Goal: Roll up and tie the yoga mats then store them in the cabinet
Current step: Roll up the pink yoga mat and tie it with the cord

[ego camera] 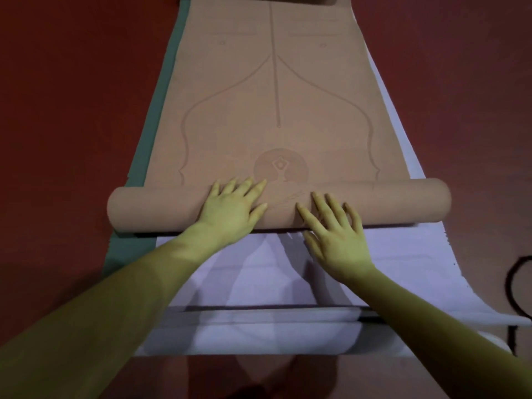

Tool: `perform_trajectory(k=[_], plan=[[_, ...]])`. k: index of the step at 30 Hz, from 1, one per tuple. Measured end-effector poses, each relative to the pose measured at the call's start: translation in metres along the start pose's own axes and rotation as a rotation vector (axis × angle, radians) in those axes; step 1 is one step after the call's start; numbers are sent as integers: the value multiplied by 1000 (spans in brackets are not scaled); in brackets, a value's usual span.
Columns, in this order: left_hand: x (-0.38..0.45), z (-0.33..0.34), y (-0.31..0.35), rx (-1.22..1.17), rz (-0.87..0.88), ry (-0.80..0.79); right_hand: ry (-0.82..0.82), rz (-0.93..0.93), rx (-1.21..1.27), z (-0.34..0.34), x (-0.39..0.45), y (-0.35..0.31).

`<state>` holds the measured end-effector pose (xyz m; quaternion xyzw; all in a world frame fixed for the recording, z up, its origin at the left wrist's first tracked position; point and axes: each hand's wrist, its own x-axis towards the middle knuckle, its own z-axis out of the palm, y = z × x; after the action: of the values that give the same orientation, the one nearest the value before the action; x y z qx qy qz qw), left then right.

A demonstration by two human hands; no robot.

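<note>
A tan yoga mat (pixel 276 90) with engraved lines and a round emblem lies stretched away from me, its near end wound into a roll (pixel 403 204) lying across the view. My left hand (pixel 233 208) rests flat on top of the roll, fingers spread, left of centre. My right hand (pixel 334 234) presses on the roll's near side, fingers spread, just right of centre. Under the tan mat lies a lavender mat (pixel 259 283), and a green mat (pixel 144 139) shows along the left edge below both.
The mats lie on a dark red floor (pixel 57 110). A black cord (pixel 515 283) loops on the floor at the right edge. The lavender mat's near end is folded or stepped at the bottom of the view.
</note>
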<state>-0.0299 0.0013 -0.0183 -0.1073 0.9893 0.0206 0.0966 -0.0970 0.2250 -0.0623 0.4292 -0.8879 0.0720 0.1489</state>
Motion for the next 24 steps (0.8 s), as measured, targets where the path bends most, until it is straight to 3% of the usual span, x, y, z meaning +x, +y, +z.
perform_trajectory(k=[6, 10, 17, 24], plan=[[-19, 12, 16, 204, -4, 214, -122, 121, 41, -2, 49, 0], [-8, 11, 9, 175, 14, 210, -96, 109, 12, -2, 58, -3], [39, -9, -11, 120, 39, 24, -104, 43, -38, 4, 67, 12], [62, -8, -14, 165, 8, 53, -300, 77, -49, 11, 114, 25]])
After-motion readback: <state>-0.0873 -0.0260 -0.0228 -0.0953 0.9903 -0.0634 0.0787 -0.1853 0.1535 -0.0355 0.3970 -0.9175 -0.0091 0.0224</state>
